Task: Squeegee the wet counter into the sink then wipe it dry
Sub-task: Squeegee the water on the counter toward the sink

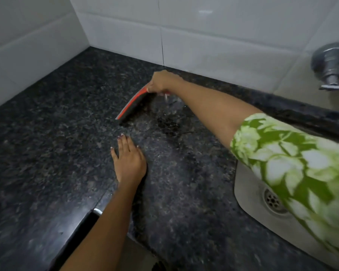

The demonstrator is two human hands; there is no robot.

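A red squeegee with a black rubber blade [132, 105] rests edge-down on the dark speckled granite counter [47, 153], near the back wall. My right hand [161, 82] is shut on its top end, the arm reaching across from the right in a green floral sleeve. My left hand [128, 159] lies flat on the counter, fingers spread, a little in front of the blade. Wet patches and droplets [167, 123] glisten on the stone just right of the blade. The steel sink [243, 192] with its round drain [272, 200] sits at the right, partly hidden by my sleeve.
White tiled walls [204, 36] meet in a corner at the back left. A chrome tap [333, 67] juts from the wall above the sink. The counter's front edge [86, 222] runs diagonally at the bottom left.
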